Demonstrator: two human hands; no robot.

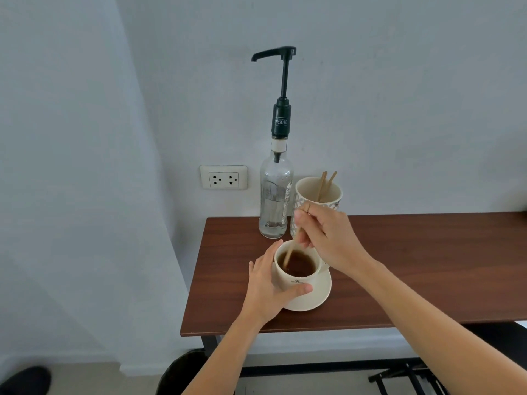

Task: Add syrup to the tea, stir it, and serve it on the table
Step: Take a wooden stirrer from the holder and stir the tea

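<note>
A cream teacup (pixel 296 276) full of dark tea stands on a cream saucer (pixel 316 297) near the left end of the brown table (pixel 413 266). My left hand (pixel 269 289) wraps around the cup's left side, thumb across its front. My right hand (pixel 328 238) pinches a wooden stir stick (pixel 292 250) whose lower end dips into the tea. Behind the cup, a clear glass syrup bottle (pixel 275 201) with a tall black pump (pixel 281 75) stands against the wall.
A patterned paper cup (pixel 318 195) holding two more wooden sticks stands right of the bottle. A wall socket (pixel 224 177) is left of it. The table's left edge runs close to the saucer. A dark bin (pixel 182 372) sits below.
</note>
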